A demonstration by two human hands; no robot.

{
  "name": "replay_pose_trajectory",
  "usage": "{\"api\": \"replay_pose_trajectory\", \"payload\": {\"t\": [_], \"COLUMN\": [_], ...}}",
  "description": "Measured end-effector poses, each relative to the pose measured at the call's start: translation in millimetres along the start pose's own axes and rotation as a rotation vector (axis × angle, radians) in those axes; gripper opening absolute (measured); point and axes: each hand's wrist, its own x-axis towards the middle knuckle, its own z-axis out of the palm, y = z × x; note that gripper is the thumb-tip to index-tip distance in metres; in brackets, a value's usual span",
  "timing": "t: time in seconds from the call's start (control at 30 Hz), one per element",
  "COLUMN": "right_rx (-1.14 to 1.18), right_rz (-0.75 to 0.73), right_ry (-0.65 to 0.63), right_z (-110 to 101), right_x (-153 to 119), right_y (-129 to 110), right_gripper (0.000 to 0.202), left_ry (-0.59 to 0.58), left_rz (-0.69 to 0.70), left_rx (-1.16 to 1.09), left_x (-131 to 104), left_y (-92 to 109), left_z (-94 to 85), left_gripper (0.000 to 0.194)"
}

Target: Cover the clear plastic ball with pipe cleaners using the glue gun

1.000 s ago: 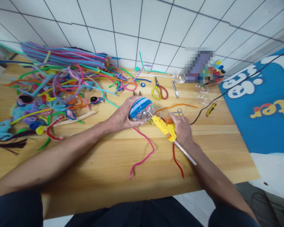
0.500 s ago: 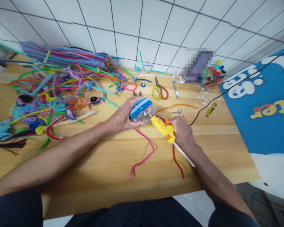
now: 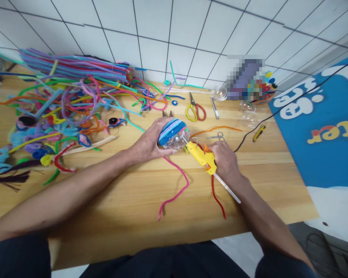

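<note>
My left hand [image 3: 152, 143] is wrapped round a clear ball [image 3: 174, 135] partly covered with blue, purple and pink pipe cleaner strips. A yellow glue gun [image 3: 202, 156] is gripped in my right hand [image 3: 224, 157], its nozzle touching or very near the ball's bare, see-through side. A clear glue stick [image 3: 227, 188] sticks out of the gun's rear. From under the ball a pink pipe cleaner [image 3: 183, 172] runs down the table, and a red one [image 3: 217, 199] lies below the gun. Dark pointed tips show behind my left hand; the rest of that tool is hidden.
Pipe cleaners [image 3: 75, 71] are heaped on the table's left. Scissors [image 3: 195, 110], a pen-like tool [image 3: 215, 108], small metal scissors [image 3: 217, 136] and a yellow cutter [image 3: 259, 133] lie beyond and right of my hands. A black cord [image 3: 274, 115] crosses the right side.
The glue gun and my right hand have shifted very slightly right. My left hand still holds the ball in nearly the same place, and the view has moved a little.
</note>
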Motion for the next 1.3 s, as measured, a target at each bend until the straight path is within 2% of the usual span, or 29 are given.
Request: {"api": "replay_pose_trajectory", "payload": {"t": [0.2, 0.4, 0.53, 0.73, 0.87, 1.07, 1.2, 1.3], "right_rx": [0.007, -0.017, -0.042, -0.069, -0.036, -0.036, -0.022, 0.011], "right_rz": [-0.024, -0.024, -0.021, 0.079, 0.046, 0.094, 0.084, 0.067], "right_ry": [0.029, 0.05, 0.03, -0.075, -0.045, -0.026, 0.043, 0.039], "right_z": [1.0, 0.3, -0.4, -0.9, -1.4, 3.8, 6.6, 5.4], "right_x": [1.1, 3.4, 4.4, 2.8, 3.0, 1.0, -2.7, -5.2], "right_y": [-0.4, -2.6, -4.0, -5.4, -3.6, 4.5, 6.6, 5.3], "right_gripper": [0.044, 0.044, 0.048, 0.041, 0.038, 0.034, 0.045, 0.052], "left_ry": [0.019, -0.012, -0.009, 0.005, 0.013, 0.009, 0.003, 0.014], "left_rz": [0.015, -0.008, 0.012, 0.023, 0.036, 0.019, 0.003, -0.006], "left_rx": [-0.014, 0.019, 0.048, 0.025, 0.031, 0.038, 0.06, 0.054], "left_x": [0.0, 0.8, 0.0, -0.2, 0.2, -1.6, -2.1, -1.4], "left_y": [0.1, 2.2, 0.4, -0.3, -0.2, 3.4, 6.6, 7.0], "left_z": [1.0, -1.7, -1.9, -1.7, -1.2, 1.6, 2.0, 1.3], "left_gripper": [0.099, 0.099, 0.1, 0.098, 0.097, 0.099, 0.099, 0.099]}}
